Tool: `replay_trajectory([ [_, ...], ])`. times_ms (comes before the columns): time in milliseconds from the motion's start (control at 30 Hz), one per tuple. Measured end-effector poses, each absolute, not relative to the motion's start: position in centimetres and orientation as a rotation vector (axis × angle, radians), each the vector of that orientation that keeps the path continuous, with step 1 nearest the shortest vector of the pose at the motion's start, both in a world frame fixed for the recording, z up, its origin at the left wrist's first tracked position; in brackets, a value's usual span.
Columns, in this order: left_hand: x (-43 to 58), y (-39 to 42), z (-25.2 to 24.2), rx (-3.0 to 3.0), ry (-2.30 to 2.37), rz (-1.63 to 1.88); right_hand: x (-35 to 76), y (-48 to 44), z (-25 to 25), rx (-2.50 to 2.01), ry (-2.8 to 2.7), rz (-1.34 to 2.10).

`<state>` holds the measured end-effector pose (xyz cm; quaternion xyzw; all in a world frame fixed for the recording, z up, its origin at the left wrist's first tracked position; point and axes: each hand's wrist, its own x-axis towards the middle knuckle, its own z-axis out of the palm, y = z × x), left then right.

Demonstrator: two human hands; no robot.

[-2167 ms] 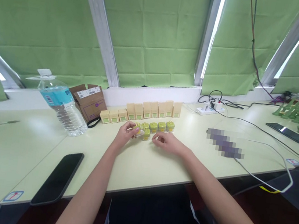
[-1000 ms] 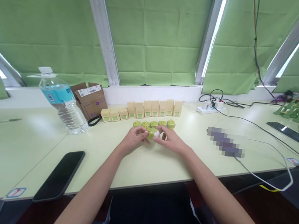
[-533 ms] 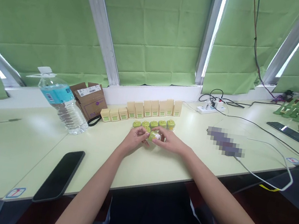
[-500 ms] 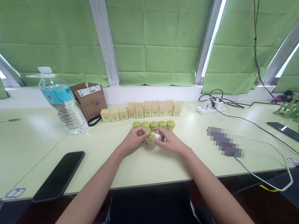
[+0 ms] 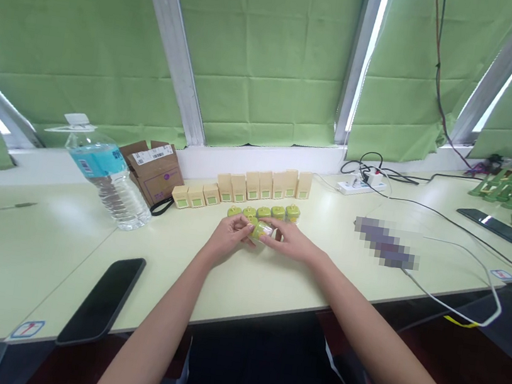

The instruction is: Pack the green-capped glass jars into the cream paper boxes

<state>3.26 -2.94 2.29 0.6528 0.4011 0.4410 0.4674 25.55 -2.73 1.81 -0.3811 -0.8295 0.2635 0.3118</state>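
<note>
Where the table carries a water bottle at left, a black phone lies nearer the front edge. A cardboard carton follows, then a row of beige boxes. On the near side of these boxes, the left hand pinches the green lid of a small clear jar, tilted with its lid to the left, just in front of a row of green-lidded jars. The right hand grasps the jar's opposite end between thumb and fingers. A power strip lies farther right.

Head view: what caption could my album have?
Left hand and right hand hold a tilted green-lidded jar near tan boxes.
</note>
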Motion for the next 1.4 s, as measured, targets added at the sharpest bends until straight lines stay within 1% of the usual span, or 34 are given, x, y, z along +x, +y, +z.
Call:
replay_trajectory([
  [400,3.0,-2.6,1.9,1.656,0.970,1.126,25.6,-2.6,1.6,-1.020,-2.183,0.698],
  [767,2.2,-1.9,1.8,1.627,1.030,1.340,26.1,-2.2,1.4,-1.016,-2.186,0.626],
  [1000,2.0,-1.5,2.2,1.582,1.093,1.482,26.2,-2.5,1.7,-1.069,-2.212,0.504],
  [1267,1.8,-1.3,2.0,1.544,1.093,1.537,26.2,-2.0,0.8,-1.000,-2.167,0.642],
  [1400,1.8,-1.3,2.0,1.540,1.096,1.538,26.2,-1.7,0.5,-0.993,-2.199,0.606],
])
